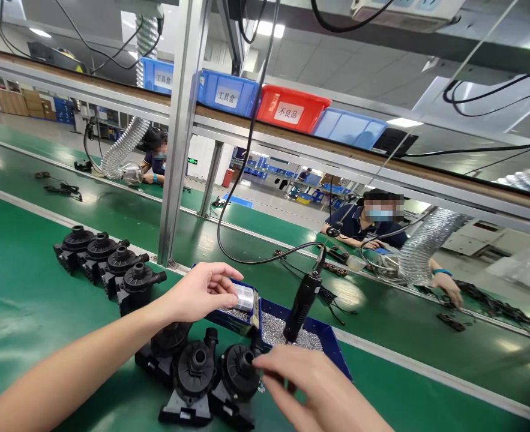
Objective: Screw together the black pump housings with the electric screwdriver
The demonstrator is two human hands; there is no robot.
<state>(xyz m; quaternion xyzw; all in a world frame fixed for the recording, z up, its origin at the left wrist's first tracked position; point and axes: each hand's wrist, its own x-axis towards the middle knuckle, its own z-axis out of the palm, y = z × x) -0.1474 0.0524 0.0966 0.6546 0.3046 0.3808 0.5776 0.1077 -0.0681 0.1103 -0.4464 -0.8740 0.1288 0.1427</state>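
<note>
My left hand [208, 293] is over the blue screw bins, thumb and curled fingers apart beside a silver cylinder [245, 297]. Its fingertips overlap the cylinder's near end; no firm grip shows. At the lower middle, my right hand [312, 381] has thumb and fingers apart, a fingertip by the nozzle of a black pump housing [240, 372]. Another black pump [195, 366] stands just left of that one, with a third partly behind my left forearm. A black electric screwdriver [303, 306] hangs upright beyond my right hand, its lower tip partly hidden.
Small metal screws fill a blue bin [337, 354]. Several black pumps [123, 261] stand in a row at left. A metal post [179, 132] rises behind the bench, and the screwdriver's cable [242, 174] loops down. Masked co-workers sit across the green line.
</note>
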